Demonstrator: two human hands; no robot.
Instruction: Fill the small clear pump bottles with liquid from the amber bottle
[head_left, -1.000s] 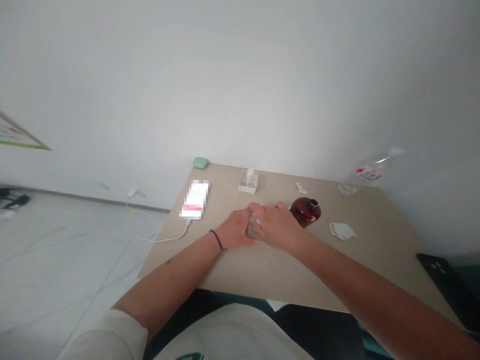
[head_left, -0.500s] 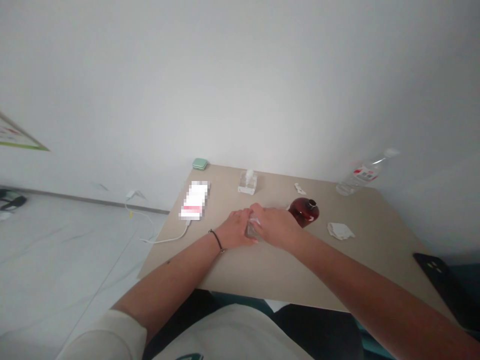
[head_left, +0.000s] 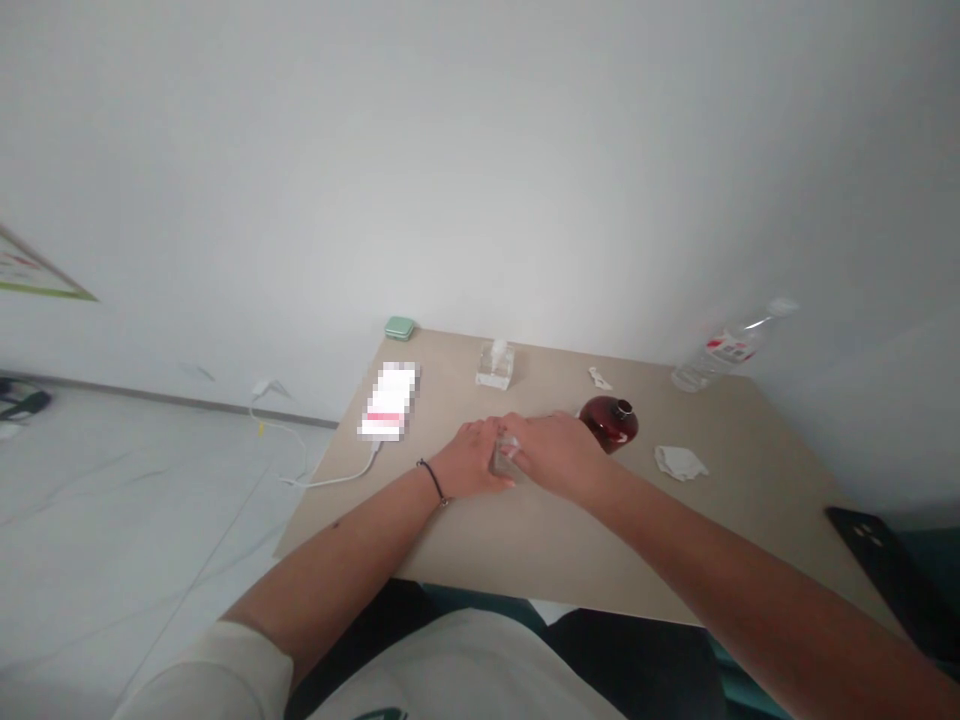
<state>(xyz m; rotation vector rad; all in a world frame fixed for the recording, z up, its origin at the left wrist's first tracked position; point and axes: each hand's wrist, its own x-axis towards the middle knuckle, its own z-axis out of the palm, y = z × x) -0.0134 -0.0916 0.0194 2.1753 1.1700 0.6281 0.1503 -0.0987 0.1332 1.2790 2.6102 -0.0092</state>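
Note:
Both hands meet at the middle of a beige table (head_left: pixel 525 540). My left hand (head_left: pixel 469 460), with a thin black band at the wrist, is wrapped round a small clear glass bottle (head_left: pixel 501 455). My right hand (head_left: pixel 559 452) covers the bottle's top and right side, fingers closed on it. A dark red round bottle (head_left: pixel 611 422) stands just right of my right hand. Most of the clear bottle is hidden between the hands.
On the table: a blurred-out phone (head_left: pixel 388 400) with a white cable, a green case (head_left: pixel 400 327), a clear square bottle (head_left: pixel 495 364), a white scrap (head_left: pixel 600 378), a crumpled tissue (head_left: pixel 679 461), a plastic water bottle (head_left: pixel 724 347), a black device (head_left: pixel 877 545).
The hands stay together on the small clear bottle; my right hand's fingers have shifted slightly on its top. Nothing else has moved.

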